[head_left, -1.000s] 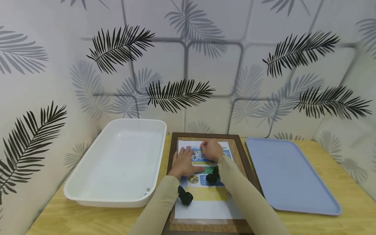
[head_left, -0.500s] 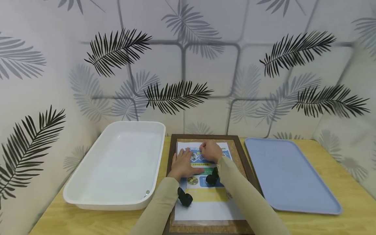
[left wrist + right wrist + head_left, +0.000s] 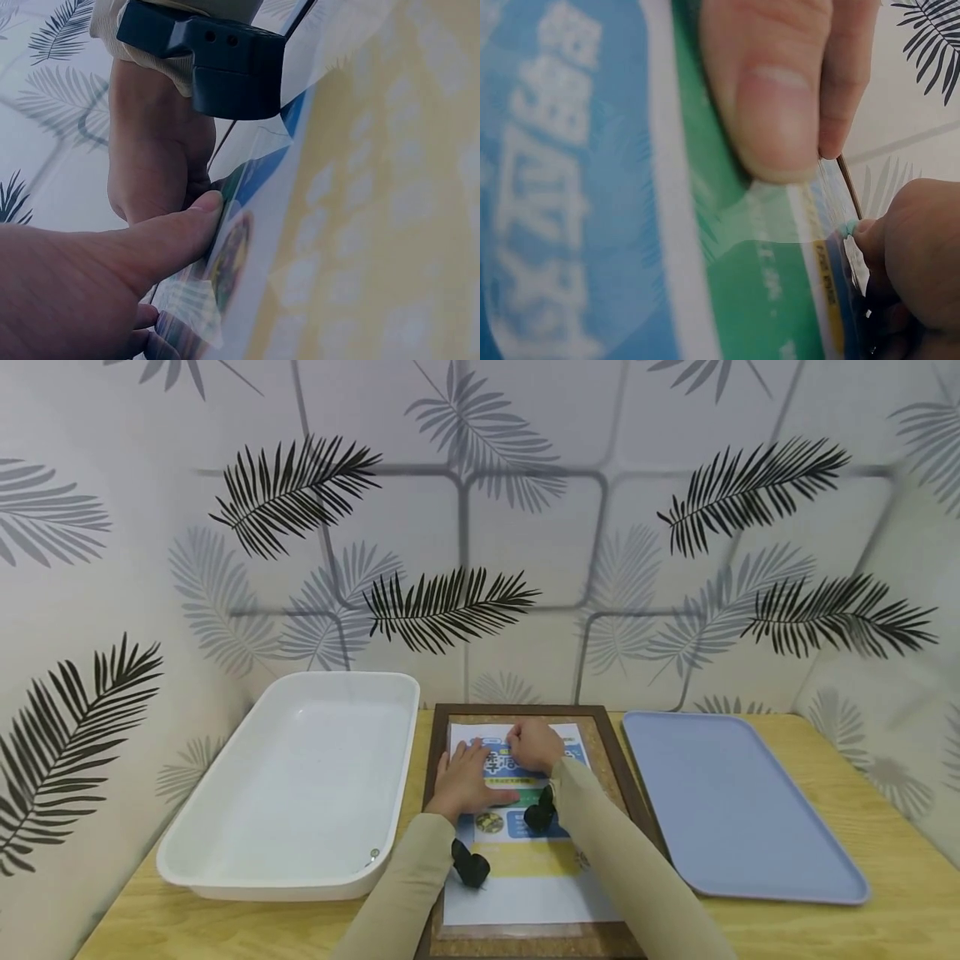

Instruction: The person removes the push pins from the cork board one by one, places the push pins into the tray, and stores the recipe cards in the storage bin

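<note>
A printed sheet [image 3: 528, 902] with a glossy clear cover lies on a brown-framed cork board [image 3: 519, 710]. Fingers spread, my left hand [image 3: 467, 781] rests on the sheet's left half, its thumb [image 3: 176, 236] stretched toward the middle. Just beyond, my right hand [image 3: 537, 747] has curled fingers at the sheet's upper part. In the right wrist view it pinches a small mint-green push pin [image 3: 850, 228] against the sheet; the fingers hide most of the pin. The left thumb [image 3: 776, 124] shows large there, over the green band.
To the left stands a deep white tray [image 3: 292, 793] with a small metallic item [image 3: 374, 853] in its near right corner. A flat blue-grey tray [image 3: 742, 802] lies to the right. Behind the wooden table [image 3: 787, 935] rises a leaf-patterned wall [image 3: 540, 543].
Both hands keep their places on the sheet; the right hand turns slightly at most. The head view shifts a little.
</note>
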A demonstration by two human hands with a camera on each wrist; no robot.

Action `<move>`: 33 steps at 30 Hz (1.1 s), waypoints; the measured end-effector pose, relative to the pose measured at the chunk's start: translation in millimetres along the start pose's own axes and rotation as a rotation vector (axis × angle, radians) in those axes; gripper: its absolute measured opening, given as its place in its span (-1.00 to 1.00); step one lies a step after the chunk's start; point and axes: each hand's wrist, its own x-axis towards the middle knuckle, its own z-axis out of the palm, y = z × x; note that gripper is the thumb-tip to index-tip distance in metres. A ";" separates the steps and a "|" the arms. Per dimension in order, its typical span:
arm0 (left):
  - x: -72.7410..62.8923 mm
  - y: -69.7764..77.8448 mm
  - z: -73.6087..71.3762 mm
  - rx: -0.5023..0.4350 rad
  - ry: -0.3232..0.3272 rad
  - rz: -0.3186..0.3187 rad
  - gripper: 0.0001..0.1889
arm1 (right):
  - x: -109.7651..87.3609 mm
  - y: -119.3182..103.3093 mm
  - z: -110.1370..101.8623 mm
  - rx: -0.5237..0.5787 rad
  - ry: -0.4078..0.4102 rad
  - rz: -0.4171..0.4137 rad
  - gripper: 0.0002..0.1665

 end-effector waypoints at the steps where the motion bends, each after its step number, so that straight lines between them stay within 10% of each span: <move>1: -0.1 0.3 -0.3 -0.001 0.000 0.000 -0.05 | 0.3 0.1 0.2 -0.002 -0.002 0.001 -0.75; 33: -0.3 1.8 -3.1 0.003 -0.013 0.002 -0.06 | -1.3 -1.8 -5.6 0.009 -0.077 -0.014 -0.77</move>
